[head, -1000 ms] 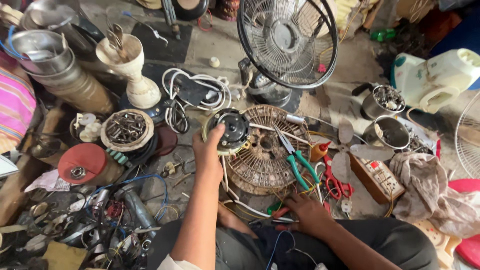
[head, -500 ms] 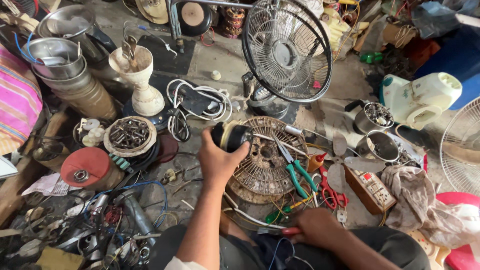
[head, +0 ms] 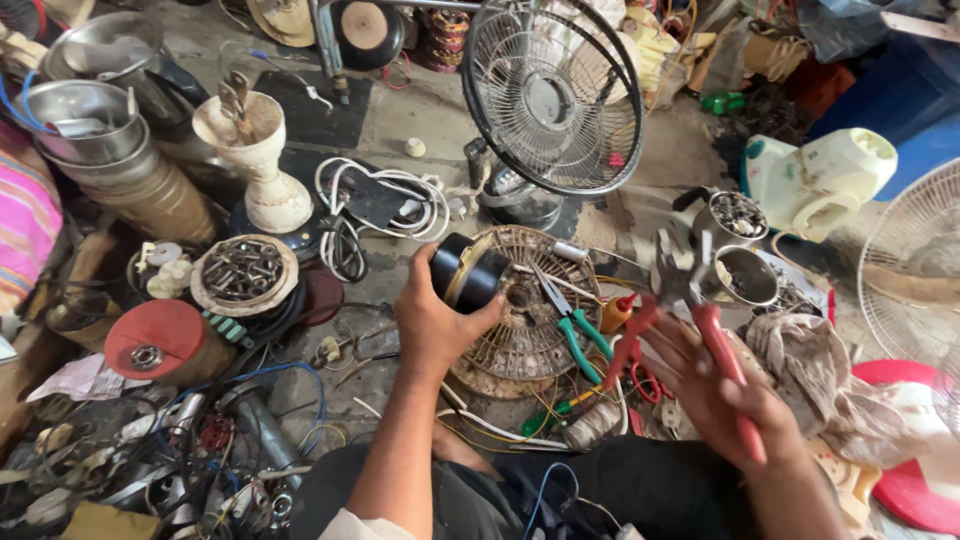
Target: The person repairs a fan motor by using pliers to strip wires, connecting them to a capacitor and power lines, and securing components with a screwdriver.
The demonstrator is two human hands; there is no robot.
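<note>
My left hand point(head: 435, 320) grips a black cylindrical fan motor point(head: 468, 272) and holds it over a round, dirty fan grille point(head: 520, 335) lying flat on the floor. My right hand point(head: 715, 385) is raised at the right and holds red-handled pliers point(head: 700, 300), jaws pointing up and blurred by motion. Green-handled pliers point(head: 570, 325) lie on the grille beside the motor, and a small orange-tipped tool point(head: 615, 312) rests just right of them.
A standing fan point(head: 555, 95) is behind the grille. White cables point(head: 385, 200), a bowl of metal parts point(head: 243, 272), a red disc point(head: 160, 335) and scrap lie at the left. Metal pots point(head: 745, 275), a rag point(head: 815, 375) and a white appliance point(head: 820, 180) sit at the right.
My right hand has come up from the floor near my lap with the red-handled pliers in it. My left hand has turned the motor on its side above the grille.
</note>
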